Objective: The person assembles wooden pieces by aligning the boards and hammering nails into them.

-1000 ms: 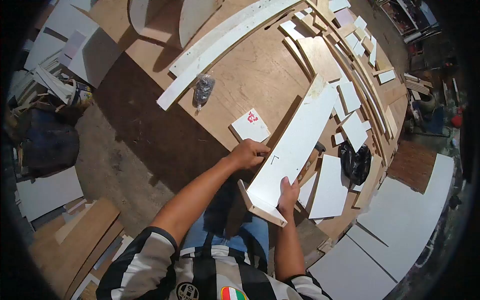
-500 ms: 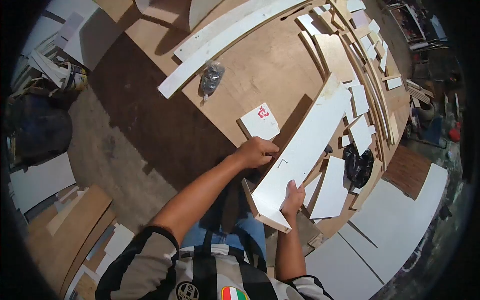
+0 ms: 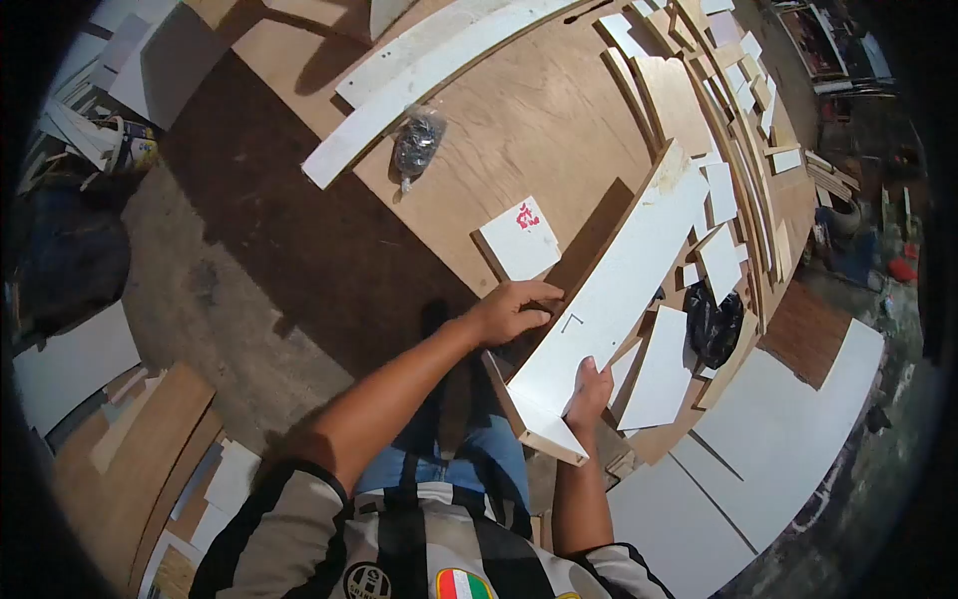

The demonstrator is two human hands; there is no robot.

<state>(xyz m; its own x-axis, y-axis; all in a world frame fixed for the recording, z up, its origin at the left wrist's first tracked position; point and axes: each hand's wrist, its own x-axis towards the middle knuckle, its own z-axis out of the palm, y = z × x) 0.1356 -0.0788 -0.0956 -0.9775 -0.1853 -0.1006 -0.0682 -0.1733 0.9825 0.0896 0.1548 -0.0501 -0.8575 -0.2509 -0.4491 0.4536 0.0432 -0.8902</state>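
Note:
A long white board slants across the near edge of the work table, a short piece joined at an angle to its near end. A small angled mark shows on its face. My right hand grips the board's right edge near that end, thumb on top, its other fingers hidden underneath. At the opposite edge is my left hand, its index finger and thumb apart, nothing visible between them; whether it touches the edge I cannot tell. A white block with red writing lies just beyond it.
On the plywood table lie a plastic bag of dark small items, long curved white strips, several white offcuts and a black plastic bag. Large white panels are at the right, stacked curved boards at lower left.
My left hand's index finger and thumb have spread from a closer, curled pose. The board and my right hand have barely moved; the whole view has shifted slightly.

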